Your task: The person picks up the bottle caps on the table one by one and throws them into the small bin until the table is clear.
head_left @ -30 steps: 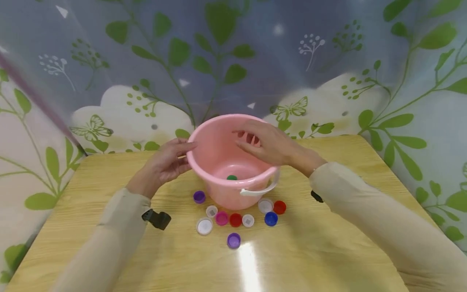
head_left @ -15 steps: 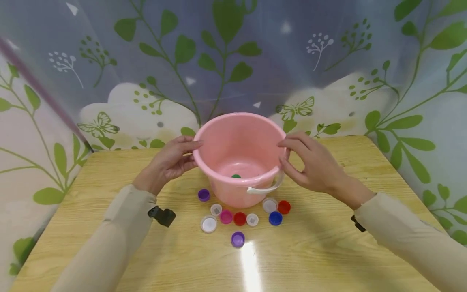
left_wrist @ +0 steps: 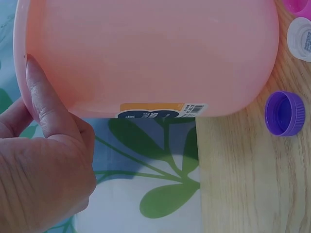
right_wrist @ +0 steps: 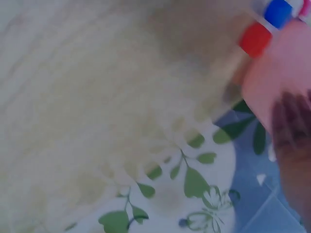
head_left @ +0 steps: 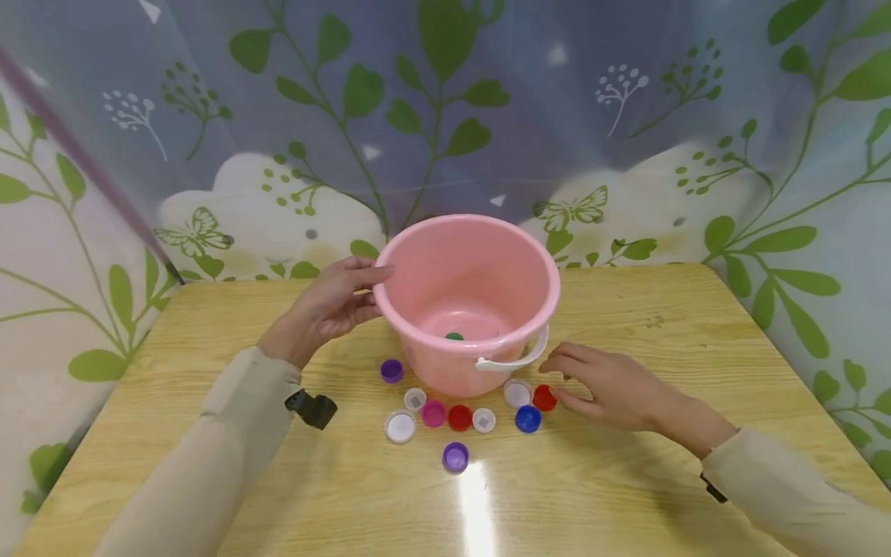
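A pink bucket (head_left: 459, 363) stands on the wooden table with a green cap (head_left: 454, 336) at its bottom. My left hand (head_left: 334, 303) grips its left rim, thumb over the inside edge, fingers outside, as the left wrist view also shows. On the bucket's right, my right hand (head_left: 612, 387) hovers low over the table with loosely bent fingers and nothing held. Its fingertips are right at a red bottle cap (head_left: 544, 398). Beside that cap lie a blue cap (head_left: 528, 418) and a clear white cap (head_left: 517, 393). The right wrist view is blurred.
In front of the bucket lie more caps: purple (head_left: 392, 370), white (head_left: 400, 426), pink (head_left: 433, 413), red (head_left: 459, 418) and a nearer purple one (head_left: 455, 457). The white bucket handle (head_left: 515, 362) hangs at the front right. A leaf-printed curtain (head_left: 445, 116) closes off the back.
My right hand has come out of the bucket, over its right rim, and down toward the red cap on the right. The left hand has kept its grip on the rim.
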`<state>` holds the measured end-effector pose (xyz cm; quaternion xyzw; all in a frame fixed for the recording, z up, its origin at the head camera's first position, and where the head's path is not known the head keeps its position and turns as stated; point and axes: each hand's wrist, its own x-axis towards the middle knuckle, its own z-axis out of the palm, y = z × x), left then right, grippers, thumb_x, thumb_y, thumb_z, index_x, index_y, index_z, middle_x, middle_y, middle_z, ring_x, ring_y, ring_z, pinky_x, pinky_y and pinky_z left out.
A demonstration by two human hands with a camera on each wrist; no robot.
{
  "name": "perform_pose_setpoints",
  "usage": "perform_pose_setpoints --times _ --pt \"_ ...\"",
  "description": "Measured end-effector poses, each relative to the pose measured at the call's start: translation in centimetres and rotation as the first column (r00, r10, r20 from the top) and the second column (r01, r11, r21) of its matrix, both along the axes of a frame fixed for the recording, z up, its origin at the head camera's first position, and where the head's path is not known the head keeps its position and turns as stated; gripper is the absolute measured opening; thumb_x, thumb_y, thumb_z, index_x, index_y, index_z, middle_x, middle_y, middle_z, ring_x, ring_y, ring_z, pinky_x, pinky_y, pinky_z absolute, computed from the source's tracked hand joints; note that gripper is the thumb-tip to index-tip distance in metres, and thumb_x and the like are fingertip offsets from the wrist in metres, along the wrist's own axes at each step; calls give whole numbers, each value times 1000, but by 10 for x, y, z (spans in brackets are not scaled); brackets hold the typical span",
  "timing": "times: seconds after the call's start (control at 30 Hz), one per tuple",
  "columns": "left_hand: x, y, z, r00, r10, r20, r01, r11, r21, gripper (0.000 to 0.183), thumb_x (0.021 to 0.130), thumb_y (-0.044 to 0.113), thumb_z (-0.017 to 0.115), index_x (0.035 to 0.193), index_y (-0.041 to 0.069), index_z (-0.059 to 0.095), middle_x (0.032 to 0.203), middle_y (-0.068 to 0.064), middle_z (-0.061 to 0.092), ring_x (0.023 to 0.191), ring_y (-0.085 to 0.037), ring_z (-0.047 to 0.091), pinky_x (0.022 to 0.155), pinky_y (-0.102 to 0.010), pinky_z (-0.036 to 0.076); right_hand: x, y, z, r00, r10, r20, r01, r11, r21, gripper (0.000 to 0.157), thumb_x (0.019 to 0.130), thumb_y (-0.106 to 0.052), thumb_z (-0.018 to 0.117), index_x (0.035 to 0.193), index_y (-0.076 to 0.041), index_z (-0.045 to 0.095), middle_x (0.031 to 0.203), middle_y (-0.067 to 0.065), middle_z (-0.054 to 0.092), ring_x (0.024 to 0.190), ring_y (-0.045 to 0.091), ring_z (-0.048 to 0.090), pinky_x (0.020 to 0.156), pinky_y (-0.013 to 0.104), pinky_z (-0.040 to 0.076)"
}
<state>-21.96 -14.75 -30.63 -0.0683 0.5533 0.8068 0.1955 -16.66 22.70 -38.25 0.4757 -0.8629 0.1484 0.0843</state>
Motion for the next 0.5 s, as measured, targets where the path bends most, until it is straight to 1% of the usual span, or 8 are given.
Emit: perform_pose_setpoints --times 0.07,0.13,0.17,0.27,0.33,0.4,0.5 --pt "0 0 0 1000 -2 -1 2 1000 -5 20 94 8 60 107 3 47 89 -10 54 55 -14 58 57 -22 55 0 -1 -9 999 4 42 -7 997 73 31 89 -26 67 116 -11 61 116 -2 56 95 12 59 74 31 54" --pt "0 -1 0 1000 -5 -3 5 1000 -8 19 94 8 60 107 3 47 90 -10 53 55 -13 58 57 -22 55 1 -2 -16 998 1 63 -8 993 114 33 89 -28 68 117 -12 61 117 -1 55 97 12 57 75 32 54" --pt "0 0 0 1000 -6 -3 6 1000 -8 19 94 8 60 107 3 47 91 -10 53 55 -13 58 57 -22 55 1 -2 -18 998 -13 67 4 992 130 35 88 -30 69 117 -11 61 116 -1 55 97 12 57 75 31 54" --pt "0 0 1 1000 -7 -3 7 1000 -10 19 94 8 60 107 2 47 90 -11 53 55 -14 58 57 -22 55 1 -5 -22 992 -94 85 80 983 162 40 87 -35 70 116 -9 60 112 0 57 93 13 58 71 31 54" --pt "0 0 1 1000 -7 -5 7 1000 -12 19 94 8 59 107 3 47 90 -11 53 56 -14 58 57 -22 55 1 -9 -23 982 -156 107 133 972 193 42 86 -38 70 115 -8 59 107 0 58 88 13 58 68 31 54" --pt "0 0 1 1000 -7 -3 7 1000 -10 19 94 8 59 107 3 47 89 -10 54 56 -14 58 58 -22 55 0 -11 -25 972 -193 134 163 964 208 39 85 -37 70 113 -11 60 103 -2 57 84 12 57 64 30 52" --pt "1 -1 1 1000 -9 -8 9 1000 -11 18 94 8 59 107 3 47 88 -10 54 56 -13 58 59 -23 55 -1 -14 -26 963 -207 175 170 964 204 30 85 -33 71 107 -14 62 96 -6 55 78 8 54 61 28 49"
